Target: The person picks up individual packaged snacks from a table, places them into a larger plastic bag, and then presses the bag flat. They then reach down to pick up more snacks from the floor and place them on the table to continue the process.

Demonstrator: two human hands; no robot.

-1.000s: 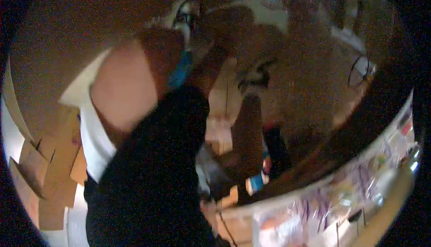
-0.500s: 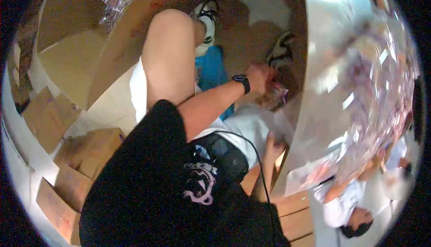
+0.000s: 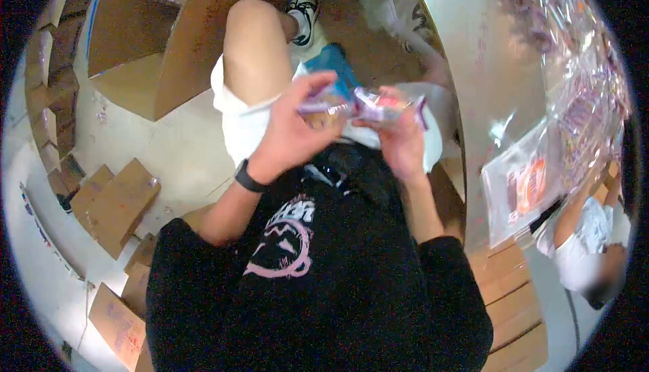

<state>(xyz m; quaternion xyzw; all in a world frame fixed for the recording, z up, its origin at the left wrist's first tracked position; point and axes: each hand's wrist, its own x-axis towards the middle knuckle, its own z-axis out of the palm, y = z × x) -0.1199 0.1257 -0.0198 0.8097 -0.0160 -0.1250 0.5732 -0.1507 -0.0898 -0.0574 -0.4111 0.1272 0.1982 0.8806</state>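
Note:
Both of my hands are raised in front of my lap, close together. My left hand [image 3: 297, 125], with a dark band on the wrist, has its thumb and fingers closed around a small clear plastic packet with purple edging [image 3: 326, 106]. Close beside it, my right hand [image 3: 403, 135] grips a second clear packet with purple ends and something reddish on it [image 3: 385, 105]. The two packets almost meet; I cannot tell whether they touch or are joined. Their contents are blurred.
A large heap of shiny clear packets [image 3: 581, 115] lies to the right, with a flat printed bag [image 3: 524, 183] near it. Cardboard boxes [image 3: 118, 200] stand at left. An open carton [image 3: 128, 88] is at upper left. Another person [image 3: 588, 243] is at lower right.
My left hand has drawn back from the right, near the floor, to above my lap. My right hand has come up beside it. Both now hold packets in clear view.

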